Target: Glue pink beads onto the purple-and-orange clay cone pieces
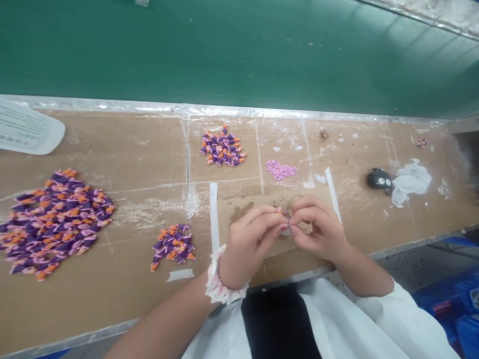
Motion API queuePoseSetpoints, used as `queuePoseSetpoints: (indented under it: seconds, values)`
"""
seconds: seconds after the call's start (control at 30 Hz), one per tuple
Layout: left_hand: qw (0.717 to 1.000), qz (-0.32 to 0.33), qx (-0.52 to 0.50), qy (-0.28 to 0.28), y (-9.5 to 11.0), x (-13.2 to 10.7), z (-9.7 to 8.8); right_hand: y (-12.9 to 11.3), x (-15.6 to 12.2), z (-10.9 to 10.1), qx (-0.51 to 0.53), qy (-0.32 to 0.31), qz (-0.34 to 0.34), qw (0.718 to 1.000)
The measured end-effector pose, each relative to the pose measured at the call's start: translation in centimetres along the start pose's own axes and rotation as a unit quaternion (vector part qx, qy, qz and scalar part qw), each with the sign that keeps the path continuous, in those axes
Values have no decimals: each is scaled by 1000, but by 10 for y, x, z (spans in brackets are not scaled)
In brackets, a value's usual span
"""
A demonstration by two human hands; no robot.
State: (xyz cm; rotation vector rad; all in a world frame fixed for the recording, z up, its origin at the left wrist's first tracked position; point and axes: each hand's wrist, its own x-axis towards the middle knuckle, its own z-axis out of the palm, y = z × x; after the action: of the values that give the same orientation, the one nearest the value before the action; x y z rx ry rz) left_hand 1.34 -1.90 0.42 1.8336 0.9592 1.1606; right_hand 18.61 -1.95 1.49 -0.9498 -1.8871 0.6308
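My left hand (250, 237), with a frilly white-and-pink band at the wrist, is closed in a pinch. A tiny orange-and-pink piece (279, 210) peeks out above its fingertips; the rest is covered by the fingers. My right hand (316, 227) is closed too, thumb and forefinger pressed together against the left fingertips. What its fingers pinch is too small to make out. Beneath both hands lies a taped-down brown sheet (239, 199) with dark stains. Just beyond it is a heap of tiny pink-purple beads (280, 170).
Purple-and-orange small pieces lie in a large pile (56, 222), a near pile (174, 243) and a far pile (223, 147). On the right are a black object with googly eyes (378, 179) and a crumpled white tissue (410, 182). A green panel (224, 55) borders the back.
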Motion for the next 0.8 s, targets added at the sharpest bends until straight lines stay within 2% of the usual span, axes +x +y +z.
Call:
queuePoseSetpoints:
  seconds: [0.2, 0.43, 0.53, 0.63, 0.73, 0.8]
  values:
    - [997, 40, 59, -18, -1, 0, -2, 4, 0, -5, -7, -60, 1, 998]
    - [998, 43, 30, -35, -1, 3, -4, 7, 0, -11, 22, -98, 10, 995]
    - [1000, -7, 12, -26, -3, 4, -7, 6, 3, -19, 33, -110, 19, 993]
    - [996, -92, -14, 6, -4, 6, -10, 6, 5, -26, -41, -181, 14, 983]
    - [979, -179, -92, 28, -4, 7, -9, 7, 4, -27, -170, -282, -6, 944]
    - [956, -236, -169, 39, -4, 9, -7, 7, 1, -26, -236, -319, -23, 918]
